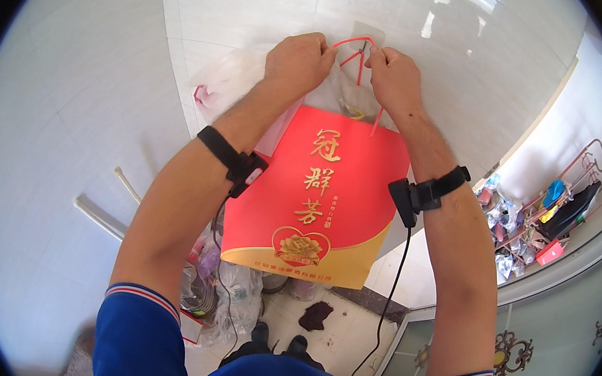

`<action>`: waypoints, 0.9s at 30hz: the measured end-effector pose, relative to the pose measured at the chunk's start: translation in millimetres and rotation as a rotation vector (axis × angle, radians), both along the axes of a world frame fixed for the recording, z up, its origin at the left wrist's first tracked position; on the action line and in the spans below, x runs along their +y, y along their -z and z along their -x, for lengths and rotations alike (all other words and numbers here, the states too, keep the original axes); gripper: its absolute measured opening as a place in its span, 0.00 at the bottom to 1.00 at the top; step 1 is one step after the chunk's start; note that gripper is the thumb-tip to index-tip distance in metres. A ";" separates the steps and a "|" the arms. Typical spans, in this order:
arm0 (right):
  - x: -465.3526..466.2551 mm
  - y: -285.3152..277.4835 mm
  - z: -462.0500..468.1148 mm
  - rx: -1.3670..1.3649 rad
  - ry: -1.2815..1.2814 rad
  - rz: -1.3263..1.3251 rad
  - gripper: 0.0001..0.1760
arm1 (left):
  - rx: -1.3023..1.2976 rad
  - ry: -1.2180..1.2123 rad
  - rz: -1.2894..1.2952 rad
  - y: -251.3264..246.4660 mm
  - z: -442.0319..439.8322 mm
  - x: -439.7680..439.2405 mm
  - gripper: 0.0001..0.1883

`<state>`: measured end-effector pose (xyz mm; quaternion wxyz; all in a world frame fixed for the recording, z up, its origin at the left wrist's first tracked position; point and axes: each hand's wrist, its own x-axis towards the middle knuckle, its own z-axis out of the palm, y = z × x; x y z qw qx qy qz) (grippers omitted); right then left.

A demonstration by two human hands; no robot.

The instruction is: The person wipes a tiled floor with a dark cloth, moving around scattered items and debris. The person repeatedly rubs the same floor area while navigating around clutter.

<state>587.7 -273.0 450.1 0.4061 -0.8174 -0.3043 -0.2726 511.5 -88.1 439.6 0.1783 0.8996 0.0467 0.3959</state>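
Note:
A red and gold paper carrier bag bearing writing and a flower emblem hangs before the tiled wall. My left hand and my right hand each pinch a red cord handle, one on either side of a wall hook. Between my hands the cord arches across the hook area; whether it rests on the hook I cannot tell. A second red cord loop hangs just below. Translucent plastic bags hang behind the paper bag, partly hidden by my left arm.
Stuffed plastic bags stand on the floor near my feet, beside a dark cloth. At right are a framed glass door and a metal rack among clutter. Pale rods lean at left. Black cables hang from both wrist straps.

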 end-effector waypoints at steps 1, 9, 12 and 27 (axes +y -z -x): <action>4.7 4.7 -4.3 -0.034 0.031 0.030 0.25 | 0.011 -0.017 0.009 0.5 -1.0 -0.3 0.18; 10.9 28.7 -29.3 0.010 0.111 0.163 0.25 | 0.116 -0.037 -0.050 -0.8 -5.4 -5.4 0.18; -2.9 34.4 -30.7 -0.005 0.092 0.182 0.25 | 0.089 -0.027 -0.084 2.8 -4.9 -12.0 0.17; -23.2 31.0 27.3 0.176 -0.031 0.157 0.31 | -0.010 0.087 -0.037 24.6 34.8 -5.6 0.16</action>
